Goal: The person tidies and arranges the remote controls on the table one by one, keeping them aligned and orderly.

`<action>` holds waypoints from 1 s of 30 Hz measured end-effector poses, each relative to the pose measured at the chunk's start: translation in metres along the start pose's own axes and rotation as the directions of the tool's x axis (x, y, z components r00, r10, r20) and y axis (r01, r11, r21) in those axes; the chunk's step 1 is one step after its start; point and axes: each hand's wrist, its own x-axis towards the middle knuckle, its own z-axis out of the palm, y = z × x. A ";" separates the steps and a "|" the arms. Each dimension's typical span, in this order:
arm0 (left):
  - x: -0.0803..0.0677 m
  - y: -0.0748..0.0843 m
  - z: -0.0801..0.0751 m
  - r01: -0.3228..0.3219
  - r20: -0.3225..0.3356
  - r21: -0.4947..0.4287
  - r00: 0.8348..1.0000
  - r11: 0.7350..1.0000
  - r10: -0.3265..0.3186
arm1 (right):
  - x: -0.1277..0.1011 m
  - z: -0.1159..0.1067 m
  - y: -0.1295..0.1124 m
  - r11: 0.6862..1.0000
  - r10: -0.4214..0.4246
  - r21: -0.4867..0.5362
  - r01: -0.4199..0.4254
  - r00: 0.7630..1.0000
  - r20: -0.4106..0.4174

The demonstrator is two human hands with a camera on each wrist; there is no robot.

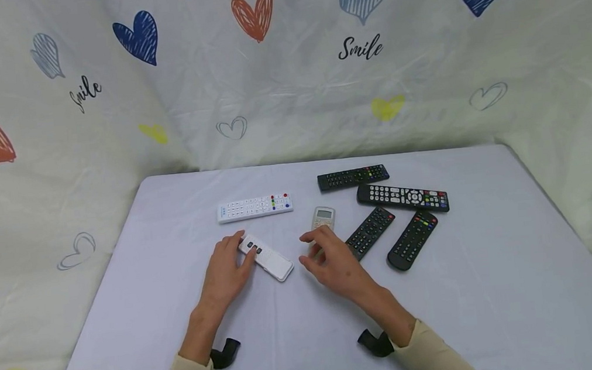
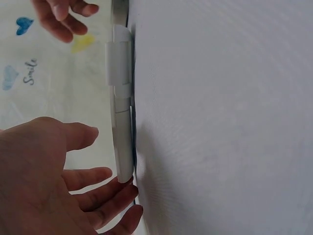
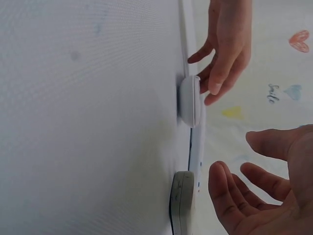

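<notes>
A white remote with a few dark buttons (image 1: 273,262) lies slanted on the table. My left hand (image 1: 225,271) is at its far-left end, fingers loosely bent and fingertips touching that end; the thumb stands apart above it in the left wrist view. That remote's pale edge (image 2: 124,147) shows there side-on. My right hand (image 1: 337,266) hovers with relaxed, parted fingers and holds nothing. Just beyond it lies a small off-white remote with a display (image 1: 324,216), its lower part hidden by the hand. In the right wrist view this remote (image 3: 182,203) lies below the fingers.
A long white remote (image 1: 254,208) lies behind the left hand. To the right are several black remotes: one at the back (image 1: 353,177), a long one (image 1: 403,197), one beside the right hand (image 1: 371,231) and a rounded one (image 1: 412,240). Heart-printed cloth hangs behind the table (image 1: 495,285).
</notes>
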 end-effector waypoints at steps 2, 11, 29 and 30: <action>0.000 0.000 0.000 0.000 0.003 -0.003 1.000 1.000 0.000 | 0.000 0.002 0.000 1.000 0.004 0.007 -0.004 1.000 0.009; 0.000 -0.002 0.001 0.008 0.005 -0.009 1.000 1.000 -0.008 | -0.001 0.007 -0.003 0.998 0.060 -0.018 -0.059 0.996 0.058; -0.003 -0.006 0.000 0.025 0.016 0.034 1.000 0.999 -0.025 | -0.001 0.016 -0.003 0.988 0.153 -0.040 -0.149 0.981 0.120; -0.004 -0.006 0.000 0.026 0.017 0.035 0.999 0.999 -0.027 | -0.001 0.016 -0.003 0.988 0.153 -0.042 -0.149 0.981 0.122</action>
